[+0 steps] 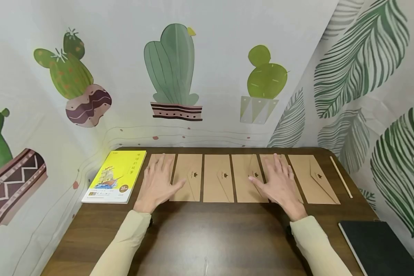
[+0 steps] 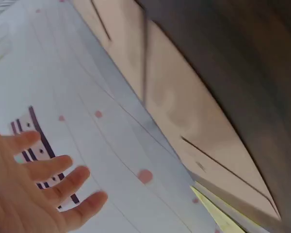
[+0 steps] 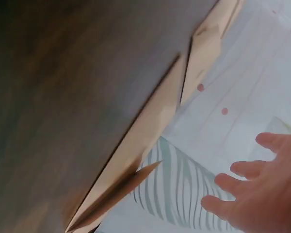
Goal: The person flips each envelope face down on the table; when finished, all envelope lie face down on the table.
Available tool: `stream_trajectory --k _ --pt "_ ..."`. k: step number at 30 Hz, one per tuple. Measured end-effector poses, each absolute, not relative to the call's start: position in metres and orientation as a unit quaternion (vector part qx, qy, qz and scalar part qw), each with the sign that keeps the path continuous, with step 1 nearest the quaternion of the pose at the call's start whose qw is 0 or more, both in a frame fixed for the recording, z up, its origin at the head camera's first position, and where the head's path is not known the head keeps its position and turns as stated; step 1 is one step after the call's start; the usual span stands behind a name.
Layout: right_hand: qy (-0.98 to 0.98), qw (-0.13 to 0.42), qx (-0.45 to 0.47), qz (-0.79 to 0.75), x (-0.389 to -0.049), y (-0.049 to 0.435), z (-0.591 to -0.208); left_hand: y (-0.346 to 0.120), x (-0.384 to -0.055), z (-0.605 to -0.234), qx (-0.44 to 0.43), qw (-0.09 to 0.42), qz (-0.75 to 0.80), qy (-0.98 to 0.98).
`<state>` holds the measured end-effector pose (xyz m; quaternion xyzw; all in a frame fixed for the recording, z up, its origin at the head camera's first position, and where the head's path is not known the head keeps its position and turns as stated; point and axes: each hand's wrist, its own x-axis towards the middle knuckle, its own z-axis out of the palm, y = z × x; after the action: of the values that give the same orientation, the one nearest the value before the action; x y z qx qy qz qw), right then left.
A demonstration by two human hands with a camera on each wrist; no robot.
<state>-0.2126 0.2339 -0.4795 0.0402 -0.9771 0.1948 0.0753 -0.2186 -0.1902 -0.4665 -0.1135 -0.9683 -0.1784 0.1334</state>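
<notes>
Several brown kraft envelopes lie side by side in a row along the far part of the table, among them a middle one (image 1: 215,184) and the rightmost one (image 1: 317,188). Pointed flaps and small dark crown prints show on most of them. My left hand (image 1: 158,184) is spread over the leftmost envelope (image 1: 153,158), partly hiding it. Over the second envelope from the right (image 1: 298,191) is my right hand (image 1: 281,186), fingers spread. Both wrist views show the fingers (image 2: 72,179) extended and holding nothing. A flap (image 3: 121,194) stands raised in the right wrist view.
A yellow book (image 1: 119,172) with a ship on its cover lies left of the envelopes. A thin wooden stick (image 1: 341,177) is at the right, and a black notebook (image 1: 379,245) lies at the near right edge. Behind the dark wooden table (image 1: 207,237) hangs a cactus-patterned cloth (image 1: 220,76).
</notes>
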Motion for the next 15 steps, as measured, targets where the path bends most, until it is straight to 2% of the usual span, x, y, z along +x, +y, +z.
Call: stream_trajectory --k 8,15 --pt "-0.96 0.043 0.012 0.275 -0.2 0.261 -0.457 -0.137 -0.203 -0.448 -0.05 0.065 -0.358 -0.93" --pt "-0.955 0.044 0.029 0.291 -0.196 0.302 -0.448 -0.073 -0.19 -0.437 -0.051 -0.021 -0.471 -0.88"
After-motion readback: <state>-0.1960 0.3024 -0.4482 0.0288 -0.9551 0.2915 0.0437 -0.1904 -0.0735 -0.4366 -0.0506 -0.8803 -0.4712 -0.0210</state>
